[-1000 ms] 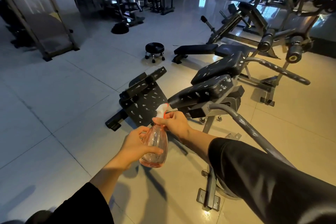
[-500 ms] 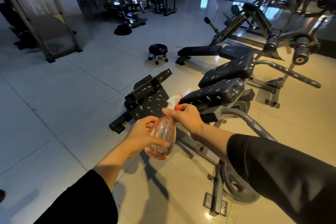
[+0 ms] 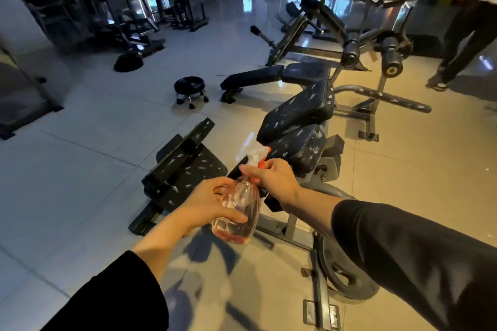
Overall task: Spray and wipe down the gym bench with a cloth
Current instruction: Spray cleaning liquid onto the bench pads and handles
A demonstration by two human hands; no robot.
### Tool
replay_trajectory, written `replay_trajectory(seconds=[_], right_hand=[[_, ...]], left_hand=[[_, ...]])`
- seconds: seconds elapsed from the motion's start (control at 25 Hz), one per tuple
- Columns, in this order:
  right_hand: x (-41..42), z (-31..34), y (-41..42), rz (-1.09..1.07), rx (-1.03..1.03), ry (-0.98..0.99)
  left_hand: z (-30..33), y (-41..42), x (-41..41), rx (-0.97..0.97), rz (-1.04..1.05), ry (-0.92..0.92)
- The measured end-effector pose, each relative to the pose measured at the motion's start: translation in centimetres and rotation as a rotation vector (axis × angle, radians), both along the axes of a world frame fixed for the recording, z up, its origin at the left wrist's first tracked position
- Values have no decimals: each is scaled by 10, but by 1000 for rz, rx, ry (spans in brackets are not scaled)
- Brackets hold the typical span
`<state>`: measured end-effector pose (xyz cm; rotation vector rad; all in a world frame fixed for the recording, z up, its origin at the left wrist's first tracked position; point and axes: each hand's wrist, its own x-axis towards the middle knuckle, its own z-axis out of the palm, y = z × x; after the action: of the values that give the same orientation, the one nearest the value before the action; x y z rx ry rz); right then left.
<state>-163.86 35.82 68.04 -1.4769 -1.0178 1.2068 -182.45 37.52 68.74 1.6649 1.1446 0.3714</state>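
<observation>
Left hand [image 3: 207, 204] and right hand [image 3: 271, 177] both curled, gripping.

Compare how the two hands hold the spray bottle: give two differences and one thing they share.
The left hand wraps the spray bottle's clear pink body from the side; the right hand grips its neck by the white and orange head. The left sits lower and nearer the camera; the right is higher, next to the bench pad. Both grip the bottle and wear black sleeves.
</observation>
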Motion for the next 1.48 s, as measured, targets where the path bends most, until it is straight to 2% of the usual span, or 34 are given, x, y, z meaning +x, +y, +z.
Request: replay_trajectory(seconds=[0.32,0.64,1.0,1.2,1.4,1.48], right_hand=[[-35,-23,60,-86,-70,30],[-131,-39,95,-313,-186,54],[-218,-47,112,-461,-285,26],[-218,-30,125,-497,-215,23],[-178,5,153,-533,-66,48],[-159,18,167,-550,-44,-4]], left_hand=[[-26,77,-33,-9,-98,15],[-49,160,-111,-37,-387,91],[-61,193,-186,-97,-495,111],[-52,203,-181,-28,-488,55],[-26,226,-135,60,-437,-33],[-17,238,-112,99,-399,-53]])
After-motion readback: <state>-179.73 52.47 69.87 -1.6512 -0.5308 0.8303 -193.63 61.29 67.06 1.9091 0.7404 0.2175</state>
